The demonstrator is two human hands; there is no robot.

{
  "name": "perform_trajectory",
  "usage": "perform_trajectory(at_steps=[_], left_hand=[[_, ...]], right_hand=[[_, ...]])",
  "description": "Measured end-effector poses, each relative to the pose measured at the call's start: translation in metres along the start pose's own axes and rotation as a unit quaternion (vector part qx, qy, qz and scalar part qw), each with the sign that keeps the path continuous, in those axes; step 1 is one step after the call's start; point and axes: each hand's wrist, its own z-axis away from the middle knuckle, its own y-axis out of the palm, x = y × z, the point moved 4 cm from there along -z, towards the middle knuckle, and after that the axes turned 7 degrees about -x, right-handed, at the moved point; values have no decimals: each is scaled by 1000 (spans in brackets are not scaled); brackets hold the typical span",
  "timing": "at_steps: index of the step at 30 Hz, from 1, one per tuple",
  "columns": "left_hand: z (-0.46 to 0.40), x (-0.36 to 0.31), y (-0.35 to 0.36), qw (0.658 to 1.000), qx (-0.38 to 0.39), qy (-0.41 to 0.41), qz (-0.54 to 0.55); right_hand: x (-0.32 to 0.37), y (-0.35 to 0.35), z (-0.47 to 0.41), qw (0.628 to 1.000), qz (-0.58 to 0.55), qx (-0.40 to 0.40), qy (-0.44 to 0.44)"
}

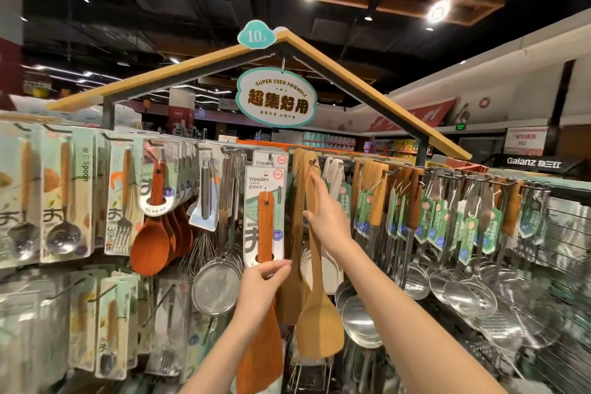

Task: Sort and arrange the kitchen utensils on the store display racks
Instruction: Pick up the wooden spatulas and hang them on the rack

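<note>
Head cam has my right hand (323, 214) gripping the pale wooden spatula (315, 265) by its handle, hanging straight down off the hook (312, 164) above it, while my left hand (260, 281) pinches the carded wooden turner (264, 217) just beside it.

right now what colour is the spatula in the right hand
Pale yellowish wood spatula, in the right hand, head view.
</note>
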Motion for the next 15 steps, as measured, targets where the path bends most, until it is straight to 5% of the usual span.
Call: perform_trajectory(at_steps=[15], left_hand=[[-2,-12,-13,998,26,37,-39]], right_hand=[[-10,31,-24,997,71,29,12]])
